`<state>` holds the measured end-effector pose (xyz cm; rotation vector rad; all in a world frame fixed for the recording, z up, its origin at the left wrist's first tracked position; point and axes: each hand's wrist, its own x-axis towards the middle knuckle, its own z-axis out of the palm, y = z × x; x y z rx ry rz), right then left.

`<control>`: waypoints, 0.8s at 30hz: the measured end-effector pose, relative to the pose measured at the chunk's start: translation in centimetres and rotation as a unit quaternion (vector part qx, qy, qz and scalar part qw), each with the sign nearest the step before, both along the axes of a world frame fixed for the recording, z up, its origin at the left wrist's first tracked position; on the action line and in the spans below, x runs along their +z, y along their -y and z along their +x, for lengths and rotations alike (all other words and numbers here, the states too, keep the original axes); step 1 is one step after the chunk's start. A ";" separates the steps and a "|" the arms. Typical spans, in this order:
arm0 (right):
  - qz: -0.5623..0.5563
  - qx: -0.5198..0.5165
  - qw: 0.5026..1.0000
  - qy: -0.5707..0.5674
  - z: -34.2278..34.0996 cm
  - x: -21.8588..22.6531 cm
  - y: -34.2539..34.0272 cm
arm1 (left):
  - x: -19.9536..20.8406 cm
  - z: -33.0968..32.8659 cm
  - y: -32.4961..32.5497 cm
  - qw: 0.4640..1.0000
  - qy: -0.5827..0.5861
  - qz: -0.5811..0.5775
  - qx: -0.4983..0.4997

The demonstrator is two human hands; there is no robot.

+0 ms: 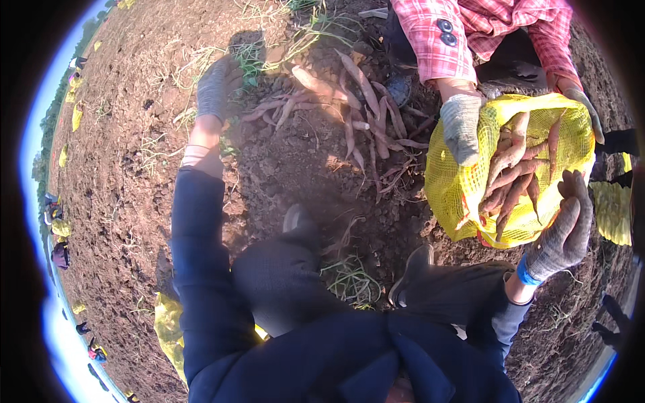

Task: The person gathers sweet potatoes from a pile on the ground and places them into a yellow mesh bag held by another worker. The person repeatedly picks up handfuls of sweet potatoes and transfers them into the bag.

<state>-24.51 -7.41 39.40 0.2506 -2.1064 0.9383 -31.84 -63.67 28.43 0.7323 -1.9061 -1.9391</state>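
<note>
My left hand [216, 91], in a grey knit glove, reaches out over the soil left of a heap of sweet potatoes [366, 87]. Its fingers look stretched out, with nothing visible in them. A yellow mesh bag [447, 188] with its mouth spread wide holds several sweet potatoes [514, 164]. At the bag's near right rim is my right hand [563, 225], in a dirty grey glove with a blue cuff. The fingers stand apart and seem to hold nothing. Another person's gloved left and right hands [461, 127] grip the bag's far rim.
The person in a pink checked shirt [440, 37] crouches across from me. Pulled vines [248, 64] lie beside the heap, and a grass tuft [353, 279] grows between my feet. Another yellow bag [169, 329] lies at my left. Bare soil spreads around; distant people and yellow bags line the left.
</note>
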 end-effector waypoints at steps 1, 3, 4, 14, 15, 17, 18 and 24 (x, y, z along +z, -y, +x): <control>-0.038 0.035 0.999 -0.012 1.1 -0.3 2.0 | -2.9 0.6 3.8 0.995 0.025 0.024 0.091; 0.056 0.190 0.980 -0.006 2.4 -1.3 5.8 | -9.4 1.4 9.3 0.983 0.133 0.009 0.124; 0.142 0.274 0.950 0.045 2.4 -1.9 7.4 | -12.8 2.4 10.8 0.965 0.199 -0.154 0.071; 0.190 0.392 0.868 0.239 -1.2 -13.2 18.3 | -29.2 -2.0 11.1 0.653 0.363 -0.632 -0.206; 0.198 0.394 0.862 0.251 -1.3 -14.3 18.9 | -29.4 -2.7 11.1 0.637 0.369 -0.638 -0.227; 0.205 0.407 0.845 0.280 -1.4 -16.5 19.8 | -29.8 -4.2 10.6 0.651 0.359 -0.626 -0.235; 0.204 0.419 0.833 0.298 -1.2 -17.6 20.3 | -30.0 -4.7 10.4 0.658 0.366 -0.609 -0.250; 0.241 0.453 0.792 0.332 -0.2 -22.4 20.8 | -31.3 -4.6 9.7 0.725 0.326 -0.581 -0.176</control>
